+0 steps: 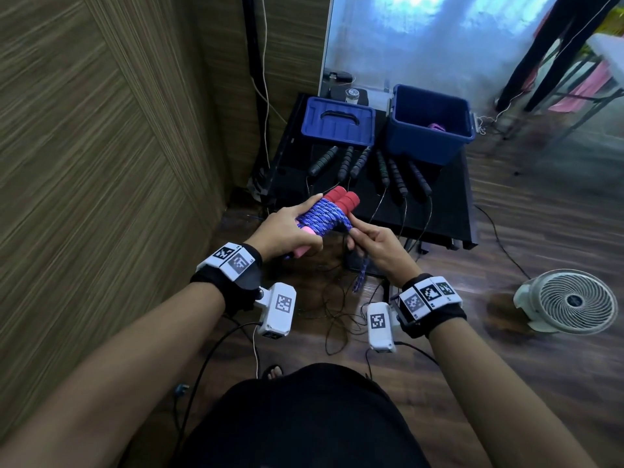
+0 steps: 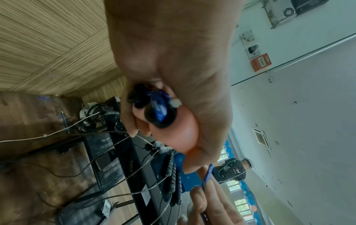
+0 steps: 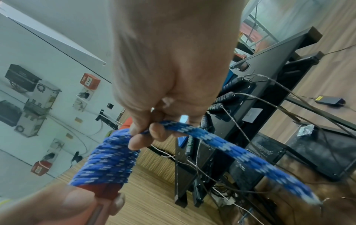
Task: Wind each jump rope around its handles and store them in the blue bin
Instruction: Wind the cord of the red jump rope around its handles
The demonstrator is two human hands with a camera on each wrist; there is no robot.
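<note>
- Head view, centre: a blue-and-white braided jump rope is wound in tight coils around its two red handles, which lie side by side as one bundle, held in the air above the floor and in front of a low black desk.
- The bundle's long axis runs from the person's left hand up and away toward the desk, with the red handle tips pointing at the far end.
- The left hand wraps the near end of the bundle, its fingers curled round the handles and coils; the left wrist view shows the handle butts pressed into the palm.
- The right hand sits just right of the bundle, touching its near right edge. Its thumb and fingers pinch the loose tail of the rope, seen closely in the right wrist view; a short end hangs down below the hand.
- Judgement: the winding looks almost finished; the tail leaves the coils on the right side, so the right hand is placed to tuck or loop it while the left holds the bundle steady.
- Beyond the hands, on the desk, lie six dark ribbed handles of other ropes, unwound, their thin cords trailing off the front edge to the floor.
- Behind them stands the open blue bin on the right, something pink or purple inside, and its blue lid lies on the left.
- A white fan stands on the wooden floor to the right.
</note>
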